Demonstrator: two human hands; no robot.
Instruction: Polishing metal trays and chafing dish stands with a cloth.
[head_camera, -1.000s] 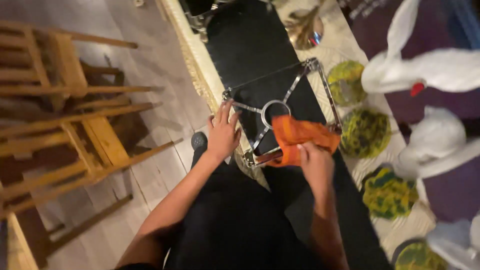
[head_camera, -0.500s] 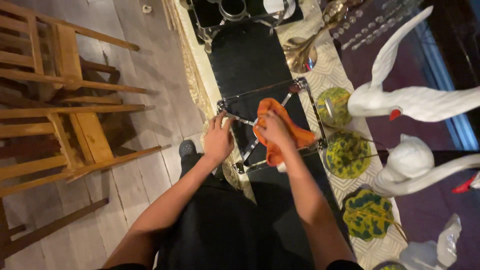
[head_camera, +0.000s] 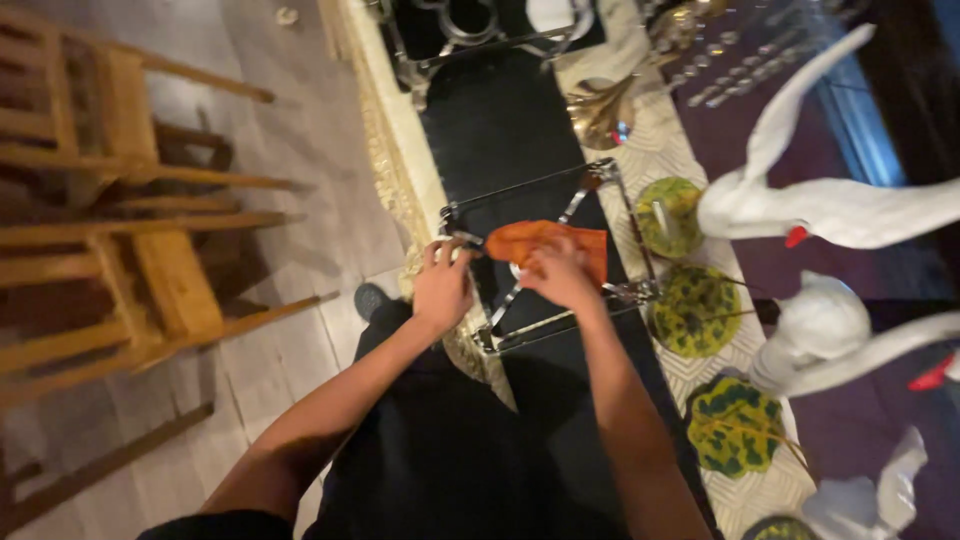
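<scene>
- Hands sit at the centre of the frame: the right hand (head_camera: 560, 275) presses down on an orange cloth (head_camera: 545, 243), fingers curled over its lower edge, gripping it.
- The left hand (head_camera: 442, 285) rests just left of it, fingers bent around the near-left corner of a chrome wire stand (head_camera: 625, 225), steadying it.
- The cloth lies spread across the middle of the stand, over its central ring and one diagonal bar; the stand sits on a black runner (head_camera: 500, 120) along the table.
- Judging by the cloth's place, wiping is at the middle of the frame; the far bar, the right side rail and the lower bar are bare of cloth, so how much is already clean cannot be told.
- Right of the stand stand yellow-green leaf-patterned bowls (head_camera: 700, 310) and white bird figures (head_camera: 830, 205); a brass trumpet-shaped piece (head_camera: 600, 115) lies in the upper middle.
- Wooden chairs (head_camera: 130, 230) fill the left side, blurred.
- A second stand (head_camera: 470, 25) is cut off by the top edge; the ring under the cloth is hidden, and the right fingertips are hard to make out.
</scene>
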